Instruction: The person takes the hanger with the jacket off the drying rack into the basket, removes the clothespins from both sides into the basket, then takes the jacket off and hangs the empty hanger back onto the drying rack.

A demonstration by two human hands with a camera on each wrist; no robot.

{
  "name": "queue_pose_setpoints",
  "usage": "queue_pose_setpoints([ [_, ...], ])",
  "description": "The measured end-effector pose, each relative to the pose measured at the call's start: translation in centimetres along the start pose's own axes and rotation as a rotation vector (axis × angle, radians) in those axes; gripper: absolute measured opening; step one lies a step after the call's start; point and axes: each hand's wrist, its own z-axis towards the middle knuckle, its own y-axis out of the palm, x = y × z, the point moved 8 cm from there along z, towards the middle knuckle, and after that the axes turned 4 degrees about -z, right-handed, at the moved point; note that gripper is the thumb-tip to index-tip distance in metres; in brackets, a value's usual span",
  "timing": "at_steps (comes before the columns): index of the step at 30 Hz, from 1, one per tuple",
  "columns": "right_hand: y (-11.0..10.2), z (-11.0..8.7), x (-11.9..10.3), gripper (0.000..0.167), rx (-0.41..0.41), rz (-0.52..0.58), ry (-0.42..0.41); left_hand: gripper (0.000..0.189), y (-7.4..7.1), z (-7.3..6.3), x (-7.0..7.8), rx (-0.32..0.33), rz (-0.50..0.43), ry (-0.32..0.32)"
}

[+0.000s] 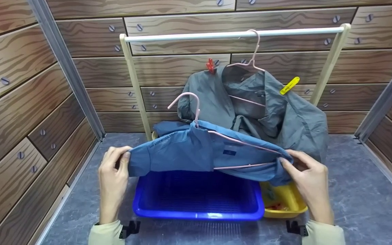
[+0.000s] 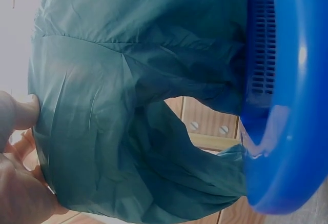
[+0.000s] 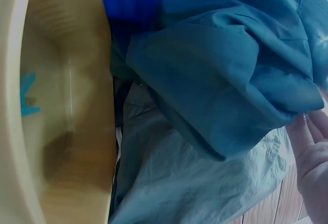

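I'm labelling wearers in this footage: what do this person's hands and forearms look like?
The left hand and right hand are ungloved. Pale yellow-green sleeves reach the wrists, with a small black wrist-camera mount at each inner side.

Label (image 1: 229,152) inside the blue shirt (image 1: 179,154) illegible, yellow basin (image 1: 285,214) partly hidden behind that same shirt

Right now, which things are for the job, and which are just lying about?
Probably the job: blue shirt; pink hanger inside it; left hand; right hand; rack.

Probably just about now: grey shirt, already hung; red peg, yellow peg on it; blue basket; yellow basket.
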Motion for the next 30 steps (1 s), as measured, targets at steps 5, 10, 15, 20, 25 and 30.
queue_pose_setpoints([
  [5, -0.1, 0.2, -0.2, 0.018, 0.010, 0.000, -0.009, 0.015, 0.0, 0.1, 0.1, -0.001, -0.002, -0.006],
  [10, -0.1, 0.2, 0.1, 0.015, -0.039, 0.101, 0.004, 0.015, -0.2, 0.0, 0.1, -0.004, -0.004, -0.009],
  [15, 0.0, 0.2, 1.4, 0.014, -0.062, 0.335, 0.147, 0.015, -0.2, 0.0, 0.1, -0.005, -0.004, -0.016],
  [20, 0.5, -0.1, 2.4, 0.015, -0.047, 0.610, 0.291, 0.016, 0.0, 0.0, 0.1, 0.000, -0.002, 0.000],
  [25, 1.1, -0.5, 3.1, 0.016, -0.059, 0.710, 0.387, 0.016, 0.0, 0.0, 0.1, 0.005, 0.000, 0.012],
  [30, 1.3, -0.4, 3.3, 0.018, -0.083, 0.726, 0.374, 0.016, -0.1, 0.0, 0.1, 0.003, 0.007, 0.001],
])
